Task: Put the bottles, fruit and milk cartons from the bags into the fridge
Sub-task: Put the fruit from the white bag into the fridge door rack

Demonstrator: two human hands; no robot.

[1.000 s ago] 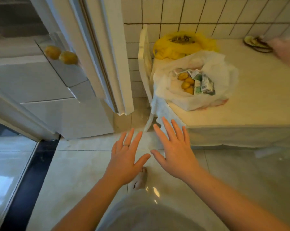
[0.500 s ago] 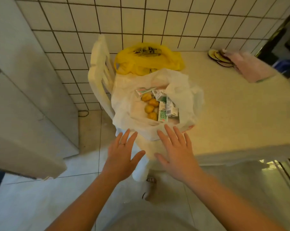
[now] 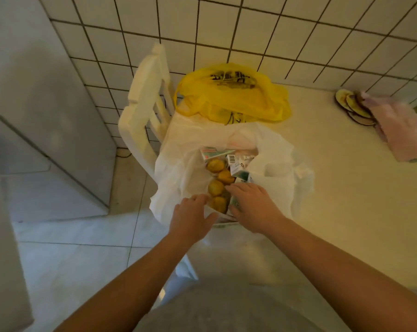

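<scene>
The white bag (image 3: 178,164) sits open at the near corner of the table (image 3: 346,212), with fruit (image 3: 215,188) and milk cartons (image 3: 238,166) inside. The left hand (image 3: 193,219) curls its fingers at the bag's near rim, and the right hand (image 3: 253,204) lays close-set fingers over the contents; I cannot tell whether either grips anything. It seems best for the left to pin the rim while the right lifts one piece straight up, so the limp bag does not slide off the edge.

A white plastic bag (image 3: 178,164) sits open at the edge of the table (image 3: 346,200), holding what appear to be four yellow fruits (image 3: 215,188) in a row beside jumbled green-and-white milk cartons (image 3: 238,167). Just behind slumps a yellow bag (image 3: 233,97), its contents hidden.
</scene>
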